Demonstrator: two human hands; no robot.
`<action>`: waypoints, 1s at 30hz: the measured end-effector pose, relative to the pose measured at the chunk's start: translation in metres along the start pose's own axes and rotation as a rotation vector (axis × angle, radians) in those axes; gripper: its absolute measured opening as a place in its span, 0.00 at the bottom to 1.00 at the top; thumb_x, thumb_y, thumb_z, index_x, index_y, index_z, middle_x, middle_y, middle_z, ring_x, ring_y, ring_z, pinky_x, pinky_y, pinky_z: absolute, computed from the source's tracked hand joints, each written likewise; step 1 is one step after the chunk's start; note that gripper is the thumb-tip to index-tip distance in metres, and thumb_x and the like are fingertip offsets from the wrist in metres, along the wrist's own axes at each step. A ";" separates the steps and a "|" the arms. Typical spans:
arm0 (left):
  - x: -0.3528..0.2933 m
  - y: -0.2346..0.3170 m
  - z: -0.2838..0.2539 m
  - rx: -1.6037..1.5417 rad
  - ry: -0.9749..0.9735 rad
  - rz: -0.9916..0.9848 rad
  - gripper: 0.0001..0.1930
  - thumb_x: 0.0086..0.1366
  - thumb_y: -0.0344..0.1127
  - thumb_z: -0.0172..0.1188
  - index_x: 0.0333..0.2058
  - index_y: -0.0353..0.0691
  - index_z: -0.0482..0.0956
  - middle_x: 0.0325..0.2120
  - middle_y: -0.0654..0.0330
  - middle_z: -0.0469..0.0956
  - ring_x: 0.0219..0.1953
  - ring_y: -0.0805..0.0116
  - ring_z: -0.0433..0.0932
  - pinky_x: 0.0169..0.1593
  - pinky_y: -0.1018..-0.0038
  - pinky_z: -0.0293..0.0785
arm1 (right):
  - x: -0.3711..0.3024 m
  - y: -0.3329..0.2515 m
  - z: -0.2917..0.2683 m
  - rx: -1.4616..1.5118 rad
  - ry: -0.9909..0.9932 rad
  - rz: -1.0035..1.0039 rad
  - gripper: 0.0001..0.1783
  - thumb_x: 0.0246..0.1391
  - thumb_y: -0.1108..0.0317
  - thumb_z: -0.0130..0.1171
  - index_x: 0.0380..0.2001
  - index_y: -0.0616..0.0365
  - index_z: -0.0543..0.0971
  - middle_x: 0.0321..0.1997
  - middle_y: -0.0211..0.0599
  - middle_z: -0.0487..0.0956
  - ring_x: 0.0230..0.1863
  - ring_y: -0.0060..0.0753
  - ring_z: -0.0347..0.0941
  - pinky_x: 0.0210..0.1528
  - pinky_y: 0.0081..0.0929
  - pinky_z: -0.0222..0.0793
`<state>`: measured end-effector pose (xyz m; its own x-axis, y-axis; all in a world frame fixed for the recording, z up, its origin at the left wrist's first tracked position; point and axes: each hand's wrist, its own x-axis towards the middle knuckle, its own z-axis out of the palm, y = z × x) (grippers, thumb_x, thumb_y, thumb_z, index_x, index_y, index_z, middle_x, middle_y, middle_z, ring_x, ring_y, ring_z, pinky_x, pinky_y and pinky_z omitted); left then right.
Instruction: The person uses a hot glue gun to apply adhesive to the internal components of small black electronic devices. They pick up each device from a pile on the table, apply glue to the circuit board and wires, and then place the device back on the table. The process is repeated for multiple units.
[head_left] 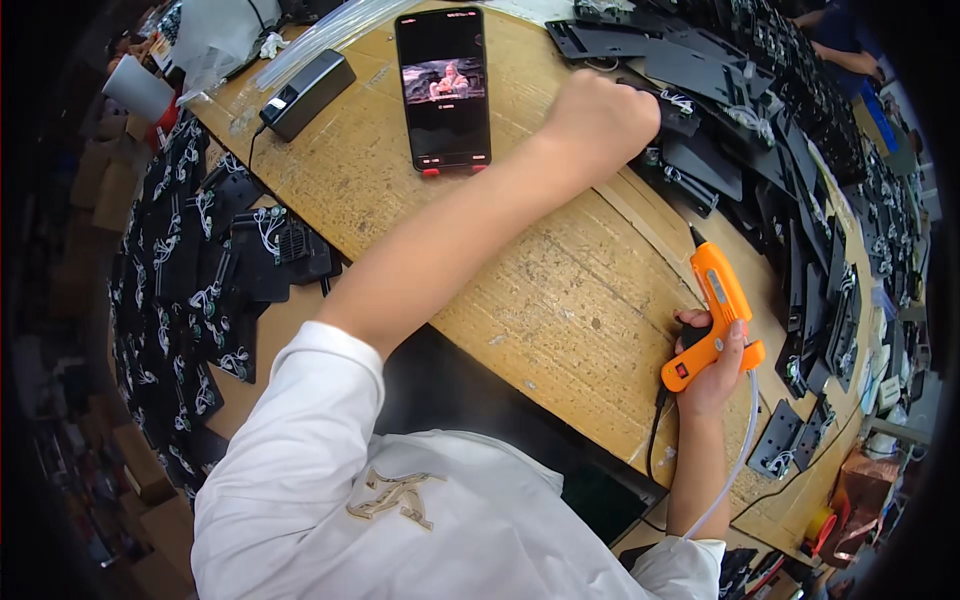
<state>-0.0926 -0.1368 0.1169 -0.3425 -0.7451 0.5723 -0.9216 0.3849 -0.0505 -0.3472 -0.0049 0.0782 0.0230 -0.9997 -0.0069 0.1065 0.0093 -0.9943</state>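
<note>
My right hand [715, 382] is wrapped round the handle of an orange hot glue gun [722, 290], its dark nozzle pointing up and away from me. A pale glue stick [752, 415] trails out of the back of the gun, and a black cord hangs from its base. Stretched across the bench, my left hand [600, 118] is closed with its back toward me, at the edge of a heap of black plastic parts [700, 165]. Its fingertips are hidden, so what they grip cannot be made out. A black part [678, 115] with white wires lies right beside its knuckles.
A lit phone [445, 135] stands on the worn wooden bench [540, 310], beside a black box-shaped device [308, 95]. More wired black parts [190, 270] cover the left side. A small wired part [785, 440] lies near the right edge. Another person's arm [845, 58] shows at the far right.
</note>
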 end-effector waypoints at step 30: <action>-0.172 0.009 -0.080 -0.714 0.037 -0.136 0.29 0.38 0.26 0.54 0.46 0.31 0.78 0.19 0.56 0.75 0.15 0.66 0.66 0.22 0.76 0.64 | -0.024 -0.017 0.025 -0.175 -0.412 -0.081 0.32 0.51 0.41 0.53 0.30 0.66 0.76 0.26 0.43 0.78 0.28 0.40 0.77 0.33 0.32 0.73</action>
<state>-0.0275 0.0388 0.0832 -0.2151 -0.7974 0.5638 -0.6072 0.5614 0.5623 -0.3243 0.0200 0.0980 0.4189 -0.9046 0.0792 -0.0449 -0.1077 -0.9932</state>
